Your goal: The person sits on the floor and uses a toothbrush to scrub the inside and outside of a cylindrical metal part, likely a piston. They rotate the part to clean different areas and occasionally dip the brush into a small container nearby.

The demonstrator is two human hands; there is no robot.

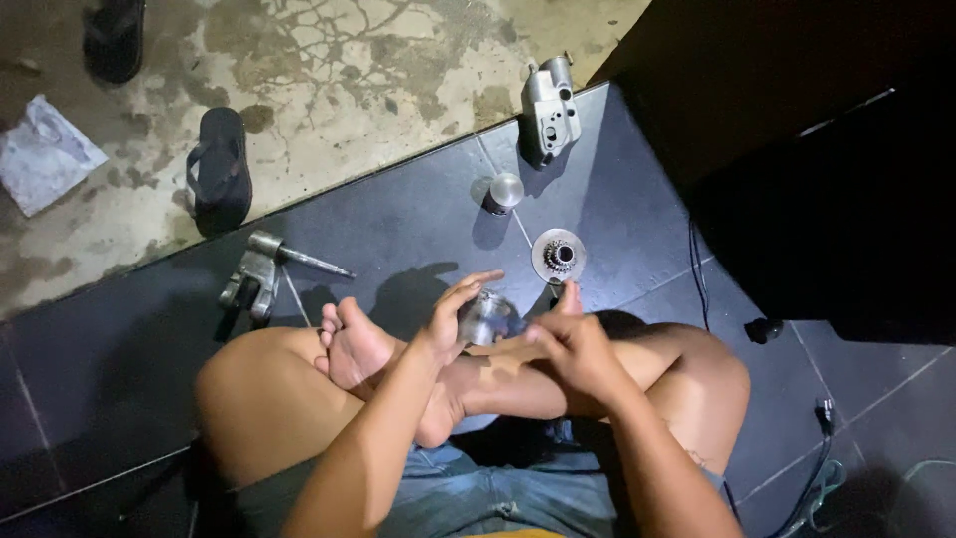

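I sit cross-legged on dark floor tiles. A round shiny metal part sits between my two hands over my crossed legs. My left hand cups its left side with fingers stretched above it. On the part's right side my right hand grips it, thumb pointing up. Just beyond my hands a flat metal disc with a gear at its centre lies on the tiles.
A small metal cylinder and a grey metal housing lie further out. A forked metal piece with a shaft rests at the left. Sandals and paper are on the concrete. Black cables run at right.
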